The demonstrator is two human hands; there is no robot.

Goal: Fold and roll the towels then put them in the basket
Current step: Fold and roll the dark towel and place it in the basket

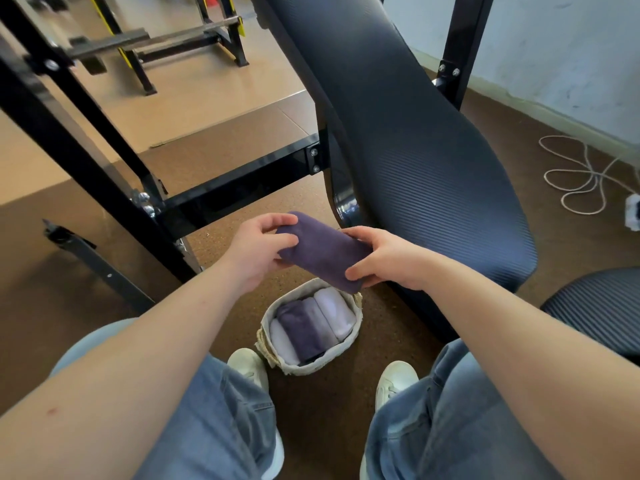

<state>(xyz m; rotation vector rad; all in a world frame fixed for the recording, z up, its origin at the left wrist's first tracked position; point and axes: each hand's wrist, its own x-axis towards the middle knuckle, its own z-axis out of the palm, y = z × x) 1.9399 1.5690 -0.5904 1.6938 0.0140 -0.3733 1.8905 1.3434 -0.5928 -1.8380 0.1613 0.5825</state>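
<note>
One rolled towel [322, 252], ends in left grip [258, 254], right grip [389, 259], over basket [308, 368]

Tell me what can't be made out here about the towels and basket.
Head view:
Ends of the rolled purple towel: covered by the left hand and right hand.
Far rim of the basket: partly behind that towel and the right hand.
Towels in the basket: only tops show; its walls hide any beneath.
White object, far right: cut off by the frame edge.
</note>
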